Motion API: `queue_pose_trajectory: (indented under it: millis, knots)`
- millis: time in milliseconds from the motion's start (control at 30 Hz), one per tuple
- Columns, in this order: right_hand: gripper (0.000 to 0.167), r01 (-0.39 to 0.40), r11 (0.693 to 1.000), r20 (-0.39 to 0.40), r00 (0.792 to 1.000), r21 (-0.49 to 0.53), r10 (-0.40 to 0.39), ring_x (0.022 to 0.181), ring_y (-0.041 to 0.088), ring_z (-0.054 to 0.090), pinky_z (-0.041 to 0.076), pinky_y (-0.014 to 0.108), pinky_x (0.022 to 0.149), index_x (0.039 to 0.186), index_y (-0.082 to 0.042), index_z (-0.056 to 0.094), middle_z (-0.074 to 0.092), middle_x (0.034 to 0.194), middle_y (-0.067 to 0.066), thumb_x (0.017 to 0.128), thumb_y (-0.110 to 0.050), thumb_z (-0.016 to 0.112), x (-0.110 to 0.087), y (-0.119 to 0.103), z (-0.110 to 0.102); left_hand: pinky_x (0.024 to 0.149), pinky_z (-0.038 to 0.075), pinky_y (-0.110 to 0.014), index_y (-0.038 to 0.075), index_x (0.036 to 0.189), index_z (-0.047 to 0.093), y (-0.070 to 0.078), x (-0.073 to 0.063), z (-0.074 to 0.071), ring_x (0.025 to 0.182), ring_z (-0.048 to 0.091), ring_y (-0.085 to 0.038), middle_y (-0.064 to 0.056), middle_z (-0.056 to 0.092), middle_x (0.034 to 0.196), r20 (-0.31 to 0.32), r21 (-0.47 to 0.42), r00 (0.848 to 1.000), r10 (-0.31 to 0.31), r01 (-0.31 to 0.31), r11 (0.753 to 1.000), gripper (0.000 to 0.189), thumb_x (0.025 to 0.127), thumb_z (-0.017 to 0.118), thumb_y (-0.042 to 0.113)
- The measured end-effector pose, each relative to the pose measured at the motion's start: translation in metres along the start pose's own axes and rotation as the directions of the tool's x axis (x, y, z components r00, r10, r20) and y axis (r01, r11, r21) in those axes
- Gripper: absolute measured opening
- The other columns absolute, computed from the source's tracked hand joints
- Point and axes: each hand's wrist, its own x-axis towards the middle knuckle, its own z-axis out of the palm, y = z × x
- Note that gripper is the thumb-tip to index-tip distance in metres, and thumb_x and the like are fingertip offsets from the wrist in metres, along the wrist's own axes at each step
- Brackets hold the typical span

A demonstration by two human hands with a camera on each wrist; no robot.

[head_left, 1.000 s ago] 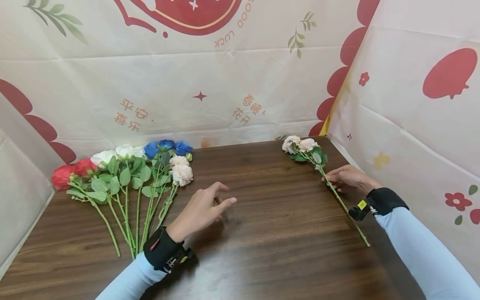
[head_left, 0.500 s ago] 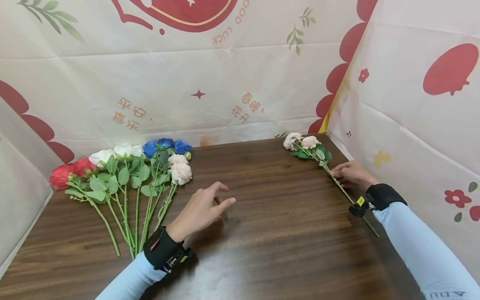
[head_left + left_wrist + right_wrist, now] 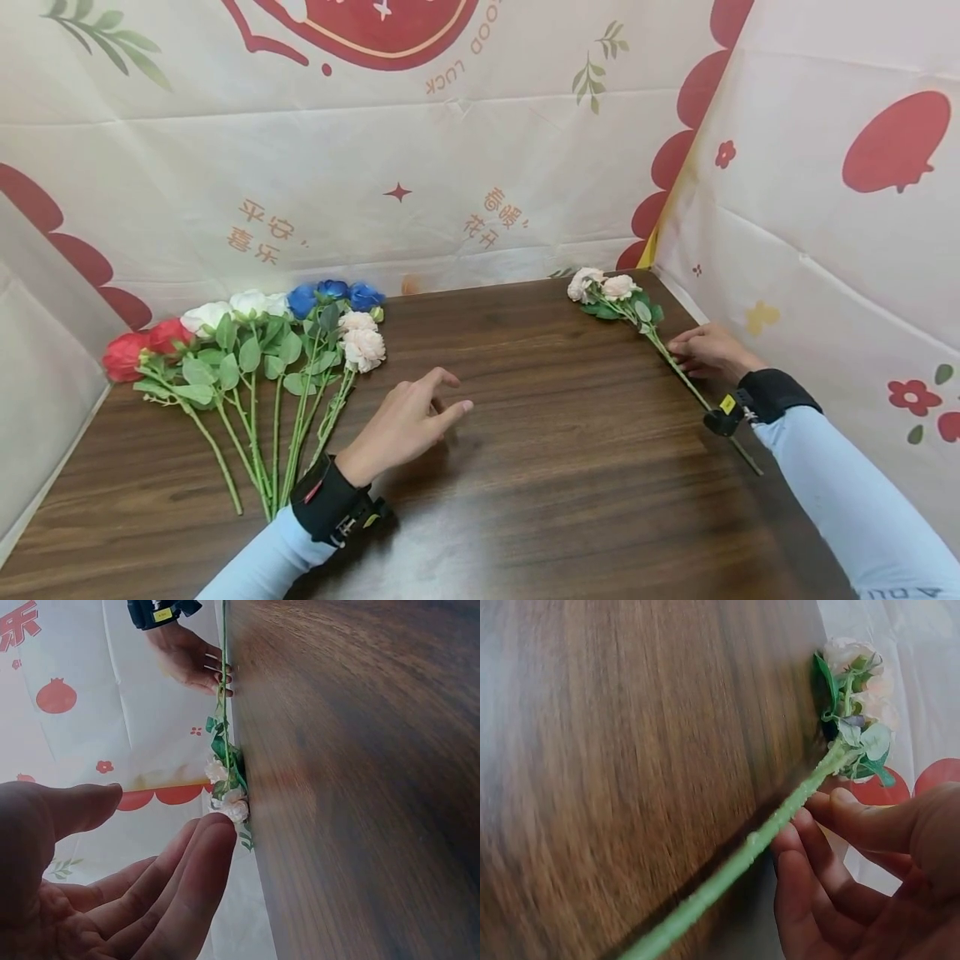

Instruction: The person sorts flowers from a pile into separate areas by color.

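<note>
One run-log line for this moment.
left hand: empty, over table | right hand: at pale-flower stem | multicolor flowers: lying at left

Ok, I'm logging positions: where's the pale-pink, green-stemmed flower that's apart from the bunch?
In the head view, the flower is at the right of the brown wooden table, blooms near the far corner, stem beside the person's right hand.

The tabletop [image 3: 517, 433] leaves a path from six o'clock up to the cloth wall [image 3: 450, 158] at twelve; mixed flowers [image 3: 250, 354] block ten o'clock, a pale-flowered spray [image 3: 642, 312] two o'clock.
</note>
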Motion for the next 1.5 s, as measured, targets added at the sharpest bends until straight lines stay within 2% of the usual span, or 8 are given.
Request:
queue_pose_trajectory:
  millis: [100, 200, 333, 467, 867, 1033, 1300, 1500]
  knots:
    - [0.038, 0.033, 0.999, -0.021, 0.999, -0.026, -0.034, 0.074, 0.01, 0.066, 0.059, 0.03, 0.069, 0.128, 0.017, 0.058, 0.068, 0.081, -0.004, 0.107, -0.014, 0.053, 0.0, -0.002, 0.002, 0.052, 0.045, -0.025, 0.009, 0.135, 0.06, -0.002, -0.001, 0.0, 0.055, 0.062, -0.004, -0.005, 0.077, 0.08, -0.006, 0.007, 1.0, 0.003, -0.003, 1.0, 0.044, 0.103, 0.064, 0.039]
    - [0.037, 0.104, 0.984, -0.117, 0.986, -0.143, -0.121, 0.074, 0.014, 0.065, 0.057, 0.03, 0.065, 0.123, 0.015, 0.061, 0.07, 0.084, 0.005, 0.105, -0.016, 0.054, -0.002, -0.008, 0.007, 0.053, 0.045, -0.025, 0.009, 0.133, 0.061, -0.003, -0.002, -0.001, 0.056, 0.062, -0.004, -0.005, 0.077, 0.08, -0.01, 0.017, 1.0, 0.003, -0.003, 1.0, 0.042, 0.103, 0.065, 0.039]
    - [0.033, 0.177, 0.915, -0.277, 0.917, -0.362, -0.287, 0.078, 0.022, 0.064, 0.048, 0.03, 0.062, 0.111, 0.005, 0.072, 0.073, 0.093, 0.017, 0.1, -0.023, 0.061, -0.01, -0.024, 0.019, 0.054, 0.046, -0.025, 0.01, 0.131, 0.062, -0.004, -0.003, -0.002, 0.057, 0.061, -0.003, -0.003, 0.076, 0.08, -0.018, 0.032, 1.0, 0.009, -0.008, 0.999, 0.04, 0.102, 0.065, 0.039]
    - [0.024, 0.251, 0.86, -0.339, 0.841, -0.444, -0.421, 0.084, 0.029, 0.065, 0.044, 0.03, 0.065, 0.103, -0.002, 0.077, 0.076, 0.099, 0.019, 0.096, -0.024, 0.069, -0.018, -0.051, 0.041, 0.055, 0.046, -0.025, 0.011, 0.13, 0.064, -0.005, -0.003, -0.004, 0.058, 0.06, -0.002, 0.003, 0.075, 0.08, -0.032, 0.052, 0.999, 0.006, -0.005, 0.999, 0.039, 0.102, 0.065, 0.038]
    - [0.012, 0.494, 0.814, -0.11, 0.831, -0.305, -0.545, 0.081, 0.018, 0.065, 0.048, 0.029, 0.069, 0.101, -0.013, 0.08, 0.077, 0.097, 0.007, 0.095, -0.022, 0.075, -0.044, -0.13, 0.156, 0.059, 0.048, -0.026, 0.011, 0.129, 0.065, -0.006, -0.002, -0.013, 0.062, 0.061, -0.002, 0.004, 0.075, 0.081, -0.099, 0.1, 0.995, -0.005, 0.015, 0.995, 0.04, 0.1, 0.068, 0.038]
    - [0.009, 0.582, 0.787, -0.022, 0.801, -0.203, -0.598, 0.082, 0.015, 0.066, 0.051, 0.03, 0.072, 0.098, -0.013, 0.081, 0.077, 0.093, 0.003, 0.096, -0.018, 0.074, -0.062, -0.154, 0.197, 0.057, 0.048, -0.024, 0.013, 0.128, 0.065, -0.004, 0.001, -0.018, 0.058, 0.06, -0.001, 0.007, 0.074, 0.077, -0.089, 0.134, 0.995, 0.039, -0.027, 0.991, 0.043, 0.098, 0.071, 0.042]
    - [0.004, 0.625, 0.778, 0.039, 0.781, -0.065, -0.624, 0.075, 0.012, 0.065, 0.051, 0.027, 0.067, 0.094, -0.013, 0.079, 0.074, 0.086, 0.0, 0.094, -0.014, 0.076, -0.077, -0.176, 0.229, 0.065, 0.052, -0.025, 0.015, 0.1, 0.069, -0.002, 0.0, -0.033, 0.065, 0.062, -0.001, 0.007, 0.074, 0.08, -0.16, 0.167, 0.984, 0.074, -0.046, 0.985, 0.018, 0.098, 0.072, 0.032]
    - [0.004, 0.623, 0.782, 0.088, 0.781, -0.029, -0.619, 0.075, 0.013, 0.064, 0.051, 0.027, 0.067, 0.095, -0.012, 0.079, 0.074, 0.086, 0.0, 0.094, -0.013, 0.075, -0.078, -0.175, 0.239, 0.067, 0.052, -0.027, 0.017, 0.09, 0.072, -0.014, 0.0, -0.045, 0.068, 0.061, -0.004, 0.007, 0.072, 0.079, -0.165, 0.216, 0.986, 0.037, 0.0, 0.976, 0.019, 0.098, 0.072, 0.035]
